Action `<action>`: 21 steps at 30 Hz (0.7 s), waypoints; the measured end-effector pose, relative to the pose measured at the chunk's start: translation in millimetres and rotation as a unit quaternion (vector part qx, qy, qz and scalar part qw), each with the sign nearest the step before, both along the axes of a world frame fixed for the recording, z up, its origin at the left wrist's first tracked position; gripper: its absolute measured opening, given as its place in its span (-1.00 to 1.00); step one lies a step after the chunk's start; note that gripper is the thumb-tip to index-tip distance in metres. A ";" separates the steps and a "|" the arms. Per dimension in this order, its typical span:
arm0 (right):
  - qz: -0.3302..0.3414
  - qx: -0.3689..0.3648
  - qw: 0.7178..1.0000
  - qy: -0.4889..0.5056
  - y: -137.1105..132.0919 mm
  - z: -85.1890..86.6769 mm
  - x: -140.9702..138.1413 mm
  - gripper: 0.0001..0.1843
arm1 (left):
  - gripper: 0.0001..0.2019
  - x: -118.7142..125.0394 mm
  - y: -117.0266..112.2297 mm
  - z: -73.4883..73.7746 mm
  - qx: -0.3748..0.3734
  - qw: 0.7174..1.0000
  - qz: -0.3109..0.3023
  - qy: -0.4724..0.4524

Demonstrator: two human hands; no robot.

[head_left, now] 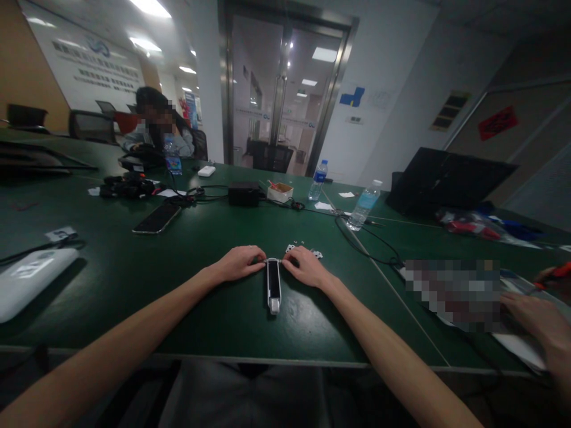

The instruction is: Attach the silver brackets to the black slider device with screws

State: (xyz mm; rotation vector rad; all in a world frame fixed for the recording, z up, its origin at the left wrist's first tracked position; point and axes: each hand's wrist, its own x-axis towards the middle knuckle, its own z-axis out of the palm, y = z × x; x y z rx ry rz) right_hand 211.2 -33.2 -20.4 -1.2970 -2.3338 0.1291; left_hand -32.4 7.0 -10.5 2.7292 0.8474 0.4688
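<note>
On the green table, a slim white device with a dark, glossy face point(274, 280) lies lengthwise, its pale, narrower end towards me. At its far end my left hand point(238, 263) pinches the left corner, thumb and fingertips together. My right hand point(307, 266) does the same at the right corner. What exactly the fingertips grip there is too small to make out. Just beyond my right hand lie several small white pieces with dark spots point(317, 254), partly hidden by it.
A phone point(156, 217), a black box point(244, 194) and a small open carton point(280, 191) stand farther back among cables. Two water bottles point(364, 205) are right of them. A white device point(35, 282) lies left. At right, another person's hand point(530, 315) is near papers; someone sits across.
</note>
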 end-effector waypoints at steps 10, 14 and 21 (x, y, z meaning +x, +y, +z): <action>-0.023 -0.009 0.999 -0.037 0.2 1.2 -0.4 -0.78 | -0.79 2.1 2.7 -3.5 0.011 1.000 -0.005 0.011; -0.027 -0.020 0.998 -0.044 0.7 -0.3 1.9 -0.81 | -0.79 4.0 1.8 -3.3 0.011 1.000 -0.005 0.006; -0.011 -0.015 0.999 -0.030 0.2 -0.2 4.4 -0.87 | -0.79 3.8 1.6 -4.9 0.011 1.000 -0.009 0.009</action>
